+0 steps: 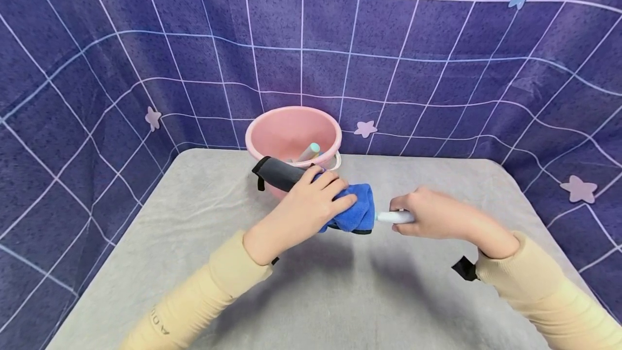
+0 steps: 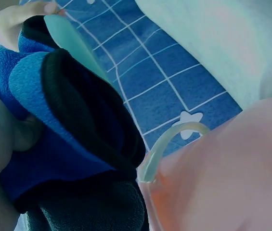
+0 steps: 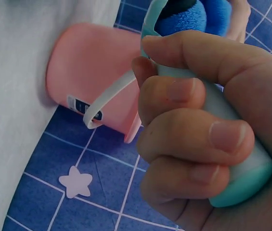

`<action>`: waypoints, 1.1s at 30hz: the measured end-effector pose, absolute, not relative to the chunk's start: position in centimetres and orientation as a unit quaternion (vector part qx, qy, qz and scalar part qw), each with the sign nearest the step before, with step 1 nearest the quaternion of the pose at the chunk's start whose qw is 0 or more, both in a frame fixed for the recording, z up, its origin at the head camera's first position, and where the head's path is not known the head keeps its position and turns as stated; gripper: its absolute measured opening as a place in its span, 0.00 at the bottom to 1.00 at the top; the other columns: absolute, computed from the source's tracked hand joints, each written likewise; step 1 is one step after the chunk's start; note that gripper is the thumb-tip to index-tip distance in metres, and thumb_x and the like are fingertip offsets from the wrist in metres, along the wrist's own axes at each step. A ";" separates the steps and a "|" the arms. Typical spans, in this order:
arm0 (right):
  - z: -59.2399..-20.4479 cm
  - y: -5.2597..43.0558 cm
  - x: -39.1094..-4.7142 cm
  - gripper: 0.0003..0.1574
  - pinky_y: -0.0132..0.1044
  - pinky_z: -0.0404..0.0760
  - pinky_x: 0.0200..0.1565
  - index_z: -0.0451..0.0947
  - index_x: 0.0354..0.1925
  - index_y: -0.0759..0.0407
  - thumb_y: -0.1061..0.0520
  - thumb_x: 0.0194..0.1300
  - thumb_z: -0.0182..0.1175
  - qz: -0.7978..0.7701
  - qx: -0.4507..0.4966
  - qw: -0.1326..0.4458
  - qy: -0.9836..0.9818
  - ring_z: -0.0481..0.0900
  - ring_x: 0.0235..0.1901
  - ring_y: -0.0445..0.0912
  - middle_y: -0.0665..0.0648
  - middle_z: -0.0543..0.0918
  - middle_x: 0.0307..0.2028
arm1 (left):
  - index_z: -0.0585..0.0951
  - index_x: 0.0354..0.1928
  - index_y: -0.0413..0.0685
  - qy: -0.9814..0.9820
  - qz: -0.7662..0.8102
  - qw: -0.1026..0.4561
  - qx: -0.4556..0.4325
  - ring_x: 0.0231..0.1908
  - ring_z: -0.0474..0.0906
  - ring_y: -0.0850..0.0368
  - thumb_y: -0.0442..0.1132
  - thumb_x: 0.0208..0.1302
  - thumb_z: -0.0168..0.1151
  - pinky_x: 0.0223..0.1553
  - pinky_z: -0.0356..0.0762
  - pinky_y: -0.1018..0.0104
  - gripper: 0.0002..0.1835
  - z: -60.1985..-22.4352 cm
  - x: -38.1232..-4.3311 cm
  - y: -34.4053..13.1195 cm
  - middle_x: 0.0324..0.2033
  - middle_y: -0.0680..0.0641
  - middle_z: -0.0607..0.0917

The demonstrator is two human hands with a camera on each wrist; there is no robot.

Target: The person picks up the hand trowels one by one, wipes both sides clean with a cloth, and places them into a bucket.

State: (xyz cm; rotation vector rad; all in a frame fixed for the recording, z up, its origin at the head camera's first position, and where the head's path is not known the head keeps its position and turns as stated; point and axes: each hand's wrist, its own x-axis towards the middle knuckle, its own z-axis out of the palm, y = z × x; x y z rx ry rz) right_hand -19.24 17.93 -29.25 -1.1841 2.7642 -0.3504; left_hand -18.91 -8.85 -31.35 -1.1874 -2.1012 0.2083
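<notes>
My left hand (image 1: 311,204) grips a bunched blue fleecy cloth (image 1: 360,207) with black edging. A dark grey, black-edged flap (image 1: 279,173) sticks out on its far left side, overlapping the bucket's rim in the head view. My right hand (image 1: 430,214) holds a white handle (image 1: 394,217), fingers curled round it. In the right wrist view the handle has a teal butt end (image 3: 244,186), and a teal part (image 3: 151,21) at its other end lies against the cloth. That teal part (image 2: 73,43) also shows beside the cloth in the left wrist view, partly covered by it.
Behind the cloth a pink bucket (image 1: 293,123) with a white carrying handle (image 1: 336,162) stands on a pale cloth-covered table (image 1: 194,215). A teal-tipped handle (image 1: 311,150) leans inside the bucket. A purple-blue gridded curtain (image 1: 330,26) with star shapes surrounds the table.
</notes>
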 end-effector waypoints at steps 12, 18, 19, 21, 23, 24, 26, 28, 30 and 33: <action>-29.6 17.0 -18.8 0.08 0.30 0.65 0.20 0.75 0.27 0.48 0.53 0.53 0.68 -0.078 -0.385 0.039 0.919 0.64 0.16 0.34 0.41 0.71 0.18 | 0.79 0.43 0.55 -0.798 0.128 0.350 -0.473 0.44 0.72 0.52 0.37 0.60 0.59 0.49 0.67 0.57 0.09 -33.5 -18.4 -8.2 0.40 0.50 0.80; -30.0 16.8 -18.7 0.08 0.30 0.65 0.19 0.76 0.28 0.47 0.52 0.53 0.68 -0.067 -0.378 0.042 0.922 0.64 0.16 0.35 0.41 0.72 0.18 | 0.80 0.40 0.54 -0.793 0.140 0.351 -0.477 0.40 0.71 0.53 0.36 0.60 0.59 0.47 0.66 0.58 0.07 -34.0 -18.1 -8.2 0.37 0.50 0.79; -30.0 16.8 -18.6 0.08 0.30 0.65 0.19 0.76 0.28 0.47 0.52 0.53 0.68 -0.067 -0.378 0.041 0.922 0.64 0.16 0.35 0.41 0.72 0.18 | 0.80 0.39 0.54 -0.794 0.140 0.350 -0.477 0.40 0.71 0.53 0.36 0.60 0.59 0.46 0.66 0.58 0.07 -34.0 -18.0 -8.2 0.36 0.50 0.79; -30.0 16.8 -18.7 0.08 0.30 0.65 0.18 0.76 0.28 0.47 0.51 0.53 0.68 -0.069 -0.380 0.039 0.922 0.64 0.16 0.34 0.41 0.71 0.18 | 0.80 0.39 0.54 -0.794 0.140 0.350 -0.476 0.40 0.71 0.53 0.36 0.60 0.59 0.46 0.66 0.58 0.06 -34.0 -18.0 -8.2 0.36 0.50 0.79; -30.0 16.9 -18.7 0.08 0.31 0.65 0.18 0.76 0.28 0.47 0.51 0.53 0.68 -0.071 -0.381 0.039 0.921 0.64 0.16 0.34 0.41 0.71 0.18 | 0.80 0.38 0.54 -0.794 0.141 0.350 -0.476 0.40 0.71 0.53 0.36 0.60 0.58 0.46 0.66 0.58 0.06 -34.0 -17.9 -8.3 0.35 0.50 0.79; -30.0 16.9 -18.7 0.08 0.31 0.65 0.18 0.76 0.27 0.47 0.51 0.53 0.68 -0.072 -0.381 0.038 0.921 0.64 0.16 0.34 0.41 0.71 0.18 | 0.80 0.38 0.54 -0.793 0.143 0.352 -0.476 0.39 0.71 0.53 0.35 0.60 0.58 0.46 0.66 0.58 0.06 -34.1 -17.9 -8.3 0.35 0.50 0.79; -30.0 17.0 -18.6 0.09 0.31 0.65 0.18 0.76 0.27 0.47 0.51 0.53 0.68 -0.076 -0.382 0.040 0.920 0.64 0.16 0.34 0.41 0.71 0.18 | 0.80 0.37 0.53 -0.793 0.144 0.352 -0.476 0.38 0.71 0.53 0.35 0.61 0.56 0.45 0.65 0.59 0.06 -34.2 -17.9 -8.4 0.34 0.50 0.79; -30.0 17.2 -18.6 0.09 0.31 0.65 0.18 0.75 0.27 0.47 0.51 0.53 0.68 -0.076 -0.383 0.039 0.920 0.64 0.17 0.34 0.40 0.71 0.18 | 0.80 0.36 0.53 -0.794 0.143 0.349 -0.477 0.38 0.71 0.53 0.33 0.61 0.55 0.45 0.66 0.59 0.07 -34.4 -17.8 -8.6 0.33 0.50 0.78; -30.1 17.3 -18.5 0.09 0.31 0.65 0.18 0.75 0.26 0.46 0.51 0.53 0.68 -0.074 -0.385 0.038 0.919 0.64 0.17 0.34 0.40 0.71 0.17 | 0.80 0.35 0.53 -0.796 0.141 0.343 -0.478 0.38 0.71 0.53 0.32 0.61 0.54 0.45 0.66 0.59 0.08 -34.6 -17.8 -8.7 0.33 0.50 0.79; -30.3 17.5 -18.5 0.10 0.31 0.65 0.19 0.75 0.26 0.45 0.51 0.53 0.68 -0.070 -0.386 0.038 0.919 0.64 0.17 0.34 0.40 0.70 0.17 | 0.80 0.35 0.53 -0.801 0.140 0.332 -0.479 0.38 0.71 0.52 0.32 0.61 0.54 0.46 0.66 0.58 0.08 -34.9 -17.9 -9.0 0.33 0.50 0.79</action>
